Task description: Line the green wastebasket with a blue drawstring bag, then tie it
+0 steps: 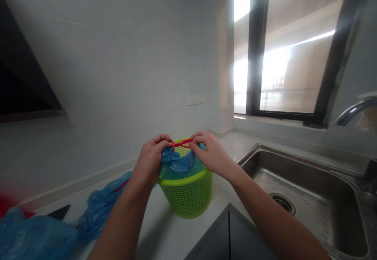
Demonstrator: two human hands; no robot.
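Two hands: both up over the green basket (pixel 188 195), pinching one red drawstring (pixel 182 143)
left hand (pixel 151 160): fingers curled tight on the drawstring's left end and a fold of the blue bag (pixel 176 165)
right hand (pixel 210 154): fingertips clamped on the drawstring's right end; string taut between the hands
blue bag: sits inside the basket, bunched at the rim
basket: upright on the white counter (pixel 165 232), just left of the steel sink (pixel 309 197)
loose blue bags (pixel 100 209): on the counter, left of the basket; tap (pixel 353 110) at far right
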